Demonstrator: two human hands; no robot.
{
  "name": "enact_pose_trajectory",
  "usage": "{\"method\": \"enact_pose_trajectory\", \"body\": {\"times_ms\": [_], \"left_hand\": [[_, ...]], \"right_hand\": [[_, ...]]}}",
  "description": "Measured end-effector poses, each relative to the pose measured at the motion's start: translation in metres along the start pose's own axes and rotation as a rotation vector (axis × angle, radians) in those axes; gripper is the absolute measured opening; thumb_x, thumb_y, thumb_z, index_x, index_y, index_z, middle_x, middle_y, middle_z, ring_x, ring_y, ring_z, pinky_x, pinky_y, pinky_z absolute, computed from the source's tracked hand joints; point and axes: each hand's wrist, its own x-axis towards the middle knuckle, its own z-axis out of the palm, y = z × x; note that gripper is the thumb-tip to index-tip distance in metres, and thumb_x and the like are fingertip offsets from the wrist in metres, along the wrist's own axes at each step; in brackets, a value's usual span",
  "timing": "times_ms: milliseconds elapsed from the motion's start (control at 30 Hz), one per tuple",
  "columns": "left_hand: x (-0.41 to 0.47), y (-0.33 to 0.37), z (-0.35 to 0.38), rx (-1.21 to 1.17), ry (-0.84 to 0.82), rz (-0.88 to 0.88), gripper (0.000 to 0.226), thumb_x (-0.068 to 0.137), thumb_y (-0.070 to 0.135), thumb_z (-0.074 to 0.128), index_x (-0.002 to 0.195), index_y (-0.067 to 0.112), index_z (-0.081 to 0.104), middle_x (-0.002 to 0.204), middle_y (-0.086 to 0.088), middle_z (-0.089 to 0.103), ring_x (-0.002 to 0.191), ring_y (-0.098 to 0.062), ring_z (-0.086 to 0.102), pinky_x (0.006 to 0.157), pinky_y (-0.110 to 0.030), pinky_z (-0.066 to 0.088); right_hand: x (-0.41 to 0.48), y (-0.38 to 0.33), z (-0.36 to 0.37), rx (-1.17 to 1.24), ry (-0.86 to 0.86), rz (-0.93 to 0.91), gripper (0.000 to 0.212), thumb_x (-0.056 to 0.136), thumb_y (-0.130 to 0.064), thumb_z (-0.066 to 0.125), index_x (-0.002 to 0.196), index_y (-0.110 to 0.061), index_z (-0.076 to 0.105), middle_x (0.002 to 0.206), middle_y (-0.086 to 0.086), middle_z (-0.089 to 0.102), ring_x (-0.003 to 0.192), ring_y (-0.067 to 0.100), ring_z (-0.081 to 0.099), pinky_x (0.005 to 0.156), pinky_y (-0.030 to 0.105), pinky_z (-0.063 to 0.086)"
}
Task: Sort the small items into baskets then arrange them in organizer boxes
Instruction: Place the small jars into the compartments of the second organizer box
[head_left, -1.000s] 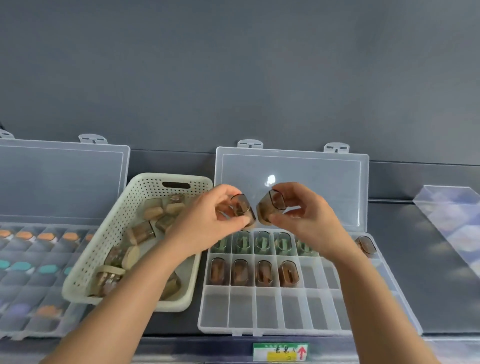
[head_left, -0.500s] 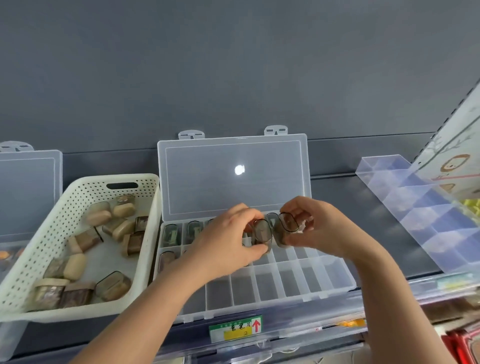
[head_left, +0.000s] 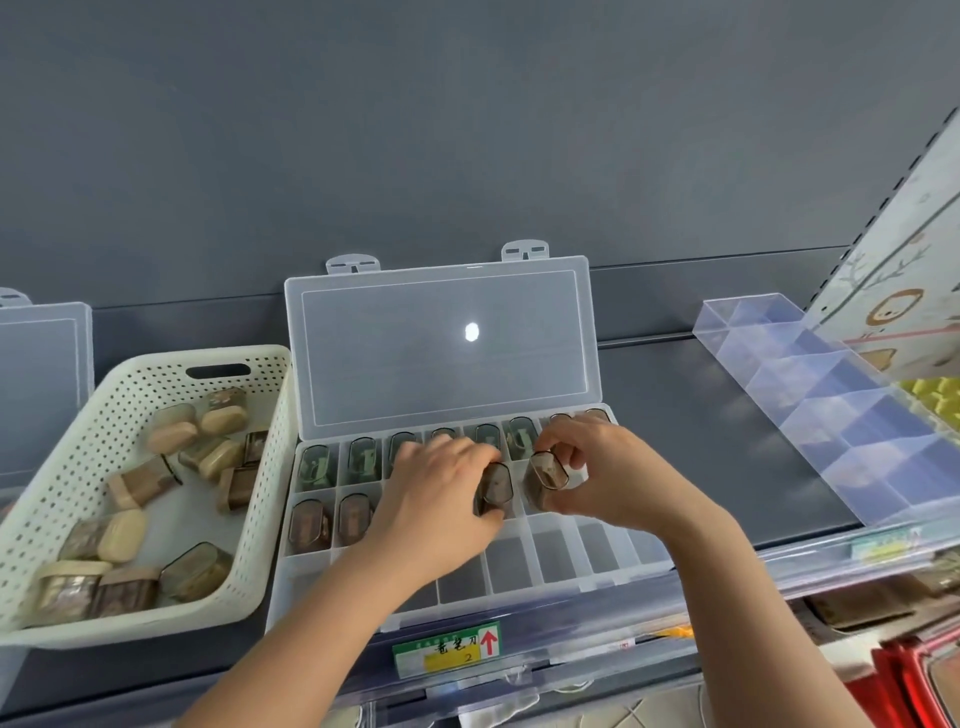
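Lower left of frame: white basket (head_left: 78, 499) holds the unsorted brown-and-cream cases, staged beside the organizer box (head_left: 550, 566) at centre for a short reach. Left hand (head_left: 436, 493) pinches one dark case (head_left: 496, 488) over the middle row; just to its right, right hand (head_left: 613, 478) grips a second case (head_left: 545, 475), tilted. Likely both held end-up to slot into adjacent empty cells.

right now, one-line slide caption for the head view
Both hands, left and right, each lower a brown case into the open organizer box beside the basket.
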Motion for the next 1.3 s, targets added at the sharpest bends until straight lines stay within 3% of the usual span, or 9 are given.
{"method": "enact_pose_trajectory", "body": {"times_ms": [333, 533, 700, 900, 1100, 1200, 1233, 1300], "left_hand": [[0.003, -0.007, 0.008, 0.037, -0.06, -0.053, 0.056, 0.085, 0.058, 0.056, 0.134, 0.032, 0.05, 0.123, 0.009, 0.049, 0.116, -0.013, 0.038, 0.099, -0.034, 0.026], [0.005, -0.006, 0.007, 0.015, -0.061, -0.071, 0.049, 0.089, 0.054, 0.053, 0.132, 0.031, 0.053, 0.119, 0.009, 0.051, 0.112, -0.012, 0.04, 0.098, -0.035, 0.027], [0.002, -0.006, 0.001, 0.007, -0.046, -0.065, 0.049, 0.09, 0.051, 0.053, 0.134, 0.031, 0.051, 0.122, 0.007, 0.051, 0.116, -0.013, 0.039, 0.099, -0.035, 0.027], [-0.018, -0.036, -0.037, -0.028, 0.11, -0.132, 0.043, 0.089, 0.046, 0.057, 0.128, 0.029, 0.057, 0.111, 0.011, 0.054, 0.104, -0.008, 0.043, 0.087, -0.026, 0.032], [-0.066, -0.103, -0.08, 0.05, 0.093, -0.409, 0.034, 0.092, 0.032, 0.057, 0.125, 0.026, 0.059, 0.109, 0.01, 0.055, 0.107, -0.01, 0.048, 0.089, -0.027, 0.041], [-0.095, -0.138, -0.093, 0.14, -0.018, -0.589, 0.013, 0.092, 0.023, 0.056, 0.1, 0.024, 0.066, 0.101, 0.005, 0.057, 0.101, -0.015, 0.053, 0.082, -0.029, 0.044], [-0.104, -0.148, -0.096, 0.185, -0.055, -0.627, 0.011, 0.09, 0.018, 0.055, 0.085, 0.022, 0.064, 0.094, 0.004, 0.056, 0.095, -0.017, 0.054, 0.076, -0.029, 0.043], [-0.119, -0.163, -0.1, 0.229, -0.139, -0.669, 0.015, 0.087, 0.01, 0.054, 0.076, 0.017, 0.06, 0.084, 0.005, 0.052, 0.085, -0.018, 0.052, 0.07, -0.029, 0.042]], "right_hand": [[0.01, 0.001, 0.01, -0.109, -0.076, 0.023, 0.034, 0.078, -0.03, 0.071, 0.112, -0.026, 0.065, 0.101, -0.008, 0.064, 0.088, 0.01, 0.058, 0.08, 0.025, 0.053], [0.013, -0.002, 0.008, -0.109, -0.102, 0.044, 0.032, 0.077, -0.03, 0.072, 0.108, -0.025, 0.066, 0.091, -0.011, 0.062, 0.084, 0.011, 0.058, 0.078, 0.026, 0.052], [0.018, -0.013, 0.006, -0.11, -0.07, 0.043, 0.042, 0.075, -0.034, 0.073, 0.115, -0.027, 0.061, 0.088, -0.011, 0.059, 0.083, 0.012, 0.056, 0.077, 0.029, 0.052], [0.041, -0.067, 0.011, -0.011, 0.061, -0.199, 0.03, 0.082, -0.031, 0.071, 0.111, -0.022, 0.066, 0.087, -0.008, 0.058, 0.076, 0.01, 0.055, 0.076, 0.028, 0.051], [0.07, -0.139, 0.042, 0.011, -0.018, -0.448, 0.024, 0.086, -0.027, 0.065, 0.109, -0.019, 0.068, 0.099, 0.0, 0.064, 0.089, 0.016, 0.059, 0.081, 0.031, 0.052], [0.085, -0.17, 0.061, -0.068, -0.057, -0.537, 0.027, 0.088, -0.031, 0.063, 0.112, -0.02, 0.068, 0.111, 0.0, 0.064, 0.105, 0.018, 0.053, 0.089, 0.035, 0.048], [0.091, -0.179, 0.066, -0.097, -0.066, -0.558, 0.027, 0.088, -0.032, 0.062, 0.112, -0.021, 0.068, 0.111, 0.0, 0.064, 0.108, 0.019, 0.051, 0.091, 0.036, 0.047], [0.1, -0.195, 0.077, -0.188, -0.083, -0.594, 0.025, 0.088, -0.033, 0.059, 0.107, -0.022, 0.069, 0.107, 0.001, 0.064, 0.108, 0.022, 0.048, 0.092, 0.037, 0.044]]}}
